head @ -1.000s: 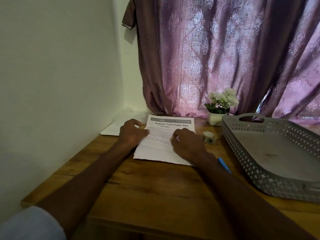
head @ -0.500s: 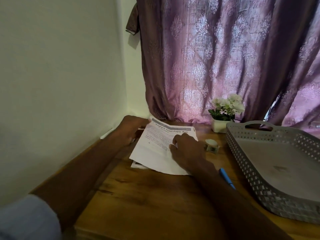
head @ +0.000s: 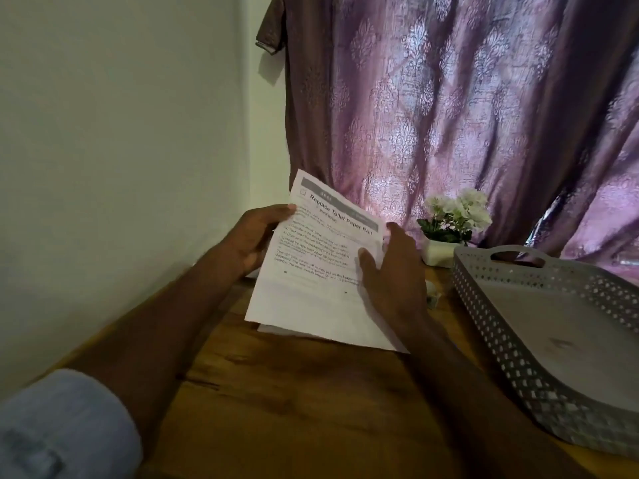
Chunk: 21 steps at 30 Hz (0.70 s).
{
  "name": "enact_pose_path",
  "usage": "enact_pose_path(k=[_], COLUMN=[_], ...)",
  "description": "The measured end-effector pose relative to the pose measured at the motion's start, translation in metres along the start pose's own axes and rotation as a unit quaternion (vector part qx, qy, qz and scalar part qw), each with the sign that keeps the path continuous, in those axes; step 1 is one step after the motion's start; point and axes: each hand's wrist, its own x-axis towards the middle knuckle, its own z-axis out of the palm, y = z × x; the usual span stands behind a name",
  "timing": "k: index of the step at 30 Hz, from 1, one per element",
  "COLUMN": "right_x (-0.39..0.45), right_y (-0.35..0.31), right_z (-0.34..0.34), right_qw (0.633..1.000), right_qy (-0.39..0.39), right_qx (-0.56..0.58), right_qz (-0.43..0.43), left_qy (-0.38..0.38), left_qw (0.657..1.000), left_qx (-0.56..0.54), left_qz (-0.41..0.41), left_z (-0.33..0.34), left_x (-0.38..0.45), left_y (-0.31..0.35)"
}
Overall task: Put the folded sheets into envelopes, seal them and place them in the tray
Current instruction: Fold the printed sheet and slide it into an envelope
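Observation:
A white printed sheet (head: 311, 271) headed "Replace Toilet Paper Roll" is tilted up off the wooden table. My left hand (head: 254, 238) grips its upper left edge. My right hand (head: 390, 271) holds its right edge, thumb on the printed face. Another white sheet (head: 345, 335) lies flat on the table just beneath, only its near edge showing. The grey perforated tray (head: 491, 326) stands at the right with nothing in it. Any envelopes are hidden behind the raised sheet and my left hand.
A small white pot of white flowers (head: 453, 226) stands at the back by the purple curtain (head: 449, 115). A small tape roll (head: 432, 295) peeks out beside my right wrist. A white wall (head: 121, 150) borders the table on the left.
The top sheet has been lifted from flat on the table to a raised tilt. My left hand moved from the far corner onto its upper left edge; my right hand slid to its right edge.

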Motion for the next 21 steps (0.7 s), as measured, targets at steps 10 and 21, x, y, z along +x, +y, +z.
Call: enact_pose_path(k=[10, 21], right_x=[0.039, 0.051], right_y=[-0.010, 0.007], right_z=[-0.008, 0.006], right_qw=[0.869, 0.898], right_qy=[0.017, 0.031], right_qx=[0.360, 0.337], right_qz=[0.339, 0.283], left_qy=[-0.005, 0.075], left_qw=[0.999, 0.995], left_qx=[-0.007, 0.041], left_qz=[0.049, 0.060], left_z=[-0.011, -0.019], left_x=[-0.001, 0.013], left_y=[0.001, -0.011])
